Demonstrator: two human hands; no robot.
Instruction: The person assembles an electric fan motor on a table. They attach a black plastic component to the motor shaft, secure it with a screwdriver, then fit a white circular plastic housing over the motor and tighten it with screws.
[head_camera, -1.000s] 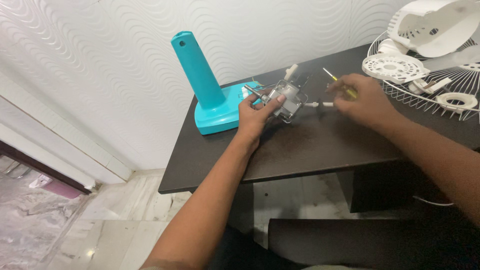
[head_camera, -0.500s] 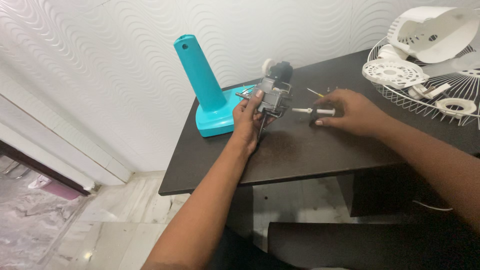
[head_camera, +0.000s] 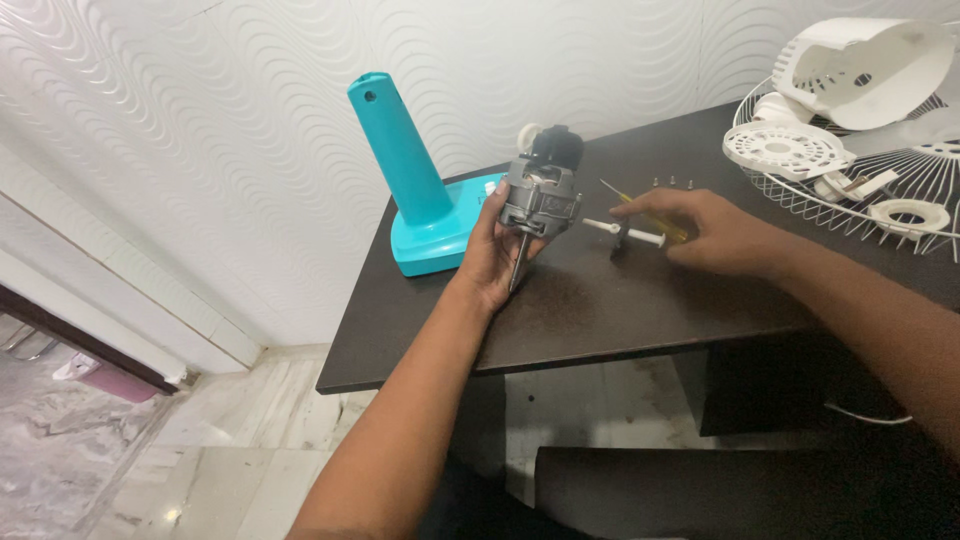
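My left hand (head_camera: 489, 253) grips a grey metal fan motor (head_camera: 540, 195), held upright with its shaft (head_camera: 517, 261) pointing down at the dark table (head_camera: 600, 300). My right hand (head_camera: 715, 232) rests on the table to the right, its fingers on a small white rod-shaped part (head_camera: 622, 233). A yellow-handled screwdriver (head_camera: 648, 214) lies under that hand's fingers. Whether the fingers pinch the white part or the screwdriver is unclear.
A teal fan stand (head_camera: 415, 175) sits on the table's far left corner against the patterned wall. A white wire fan guard (head_camera: 880, 170) at the right holds white plastic housing parts (head_camera: 862, 62). Three small screws (head_camera: 672, 183) lie beyond my right hand.
My left hand has lifted the motor off the table and turned it upright, shaft down. My right hand shifted slightly along the table near the white part and screwdriver.
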